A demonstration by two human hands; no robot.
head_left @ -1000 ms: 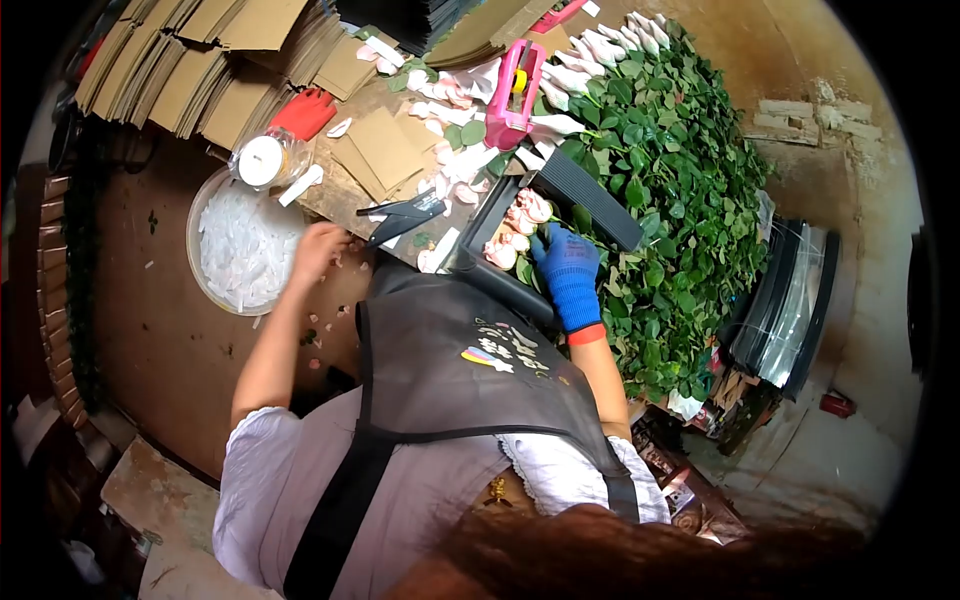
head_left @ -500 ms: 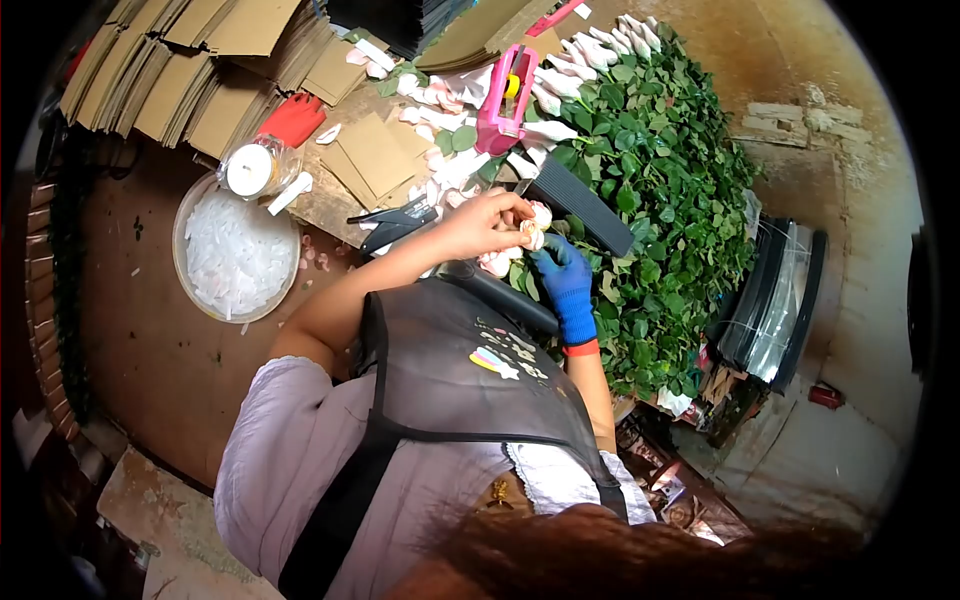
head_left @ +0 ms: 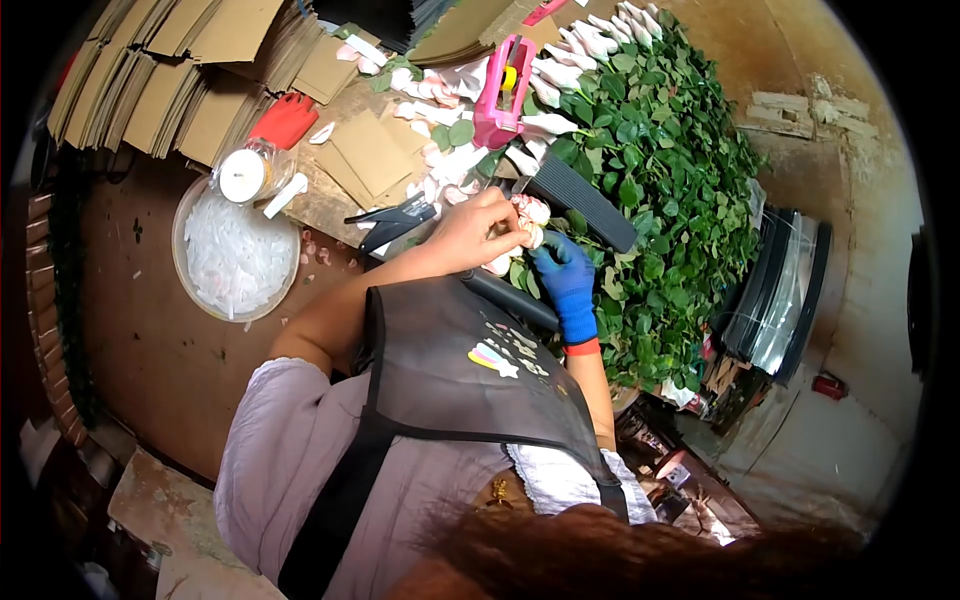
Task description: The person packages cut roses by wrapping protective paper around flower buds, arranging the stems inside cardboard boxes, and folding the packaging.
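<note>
A pale pink and white rose bloom (head_left: 530,209) is between my hands. My left hand (head_left: 475,232) is bare, and its thumb and fingertips pinch together at the lower side of the bloom. Just below and to the right, my right hand (head_left: 567,282), in a blue knitted glove with a red cuff, is closed around the rose beneath its head. The stem inside the glove is hidden. Right behind the bloom lies a black ridged bar (head_left: 580,203). More pale petals show under my left hand, partly covered.
Leafy rose stems (head_left: 660,200) pile up on the right. A pink tape dispenser (head_left: 497,105), black-handled tool (head_left: 392,222), cardboard pieces (head_left: 372,152), red glove (head_left: 284,121) and clear jar (head_left: 243,175) sit on the bench. A basin (head_left: 178,240) of white strips stands left.
My left fingers have shifted slightly down from the top of the bloom, and more of its petals show. My right hand stays in place, and the view has moved a little.
</note>
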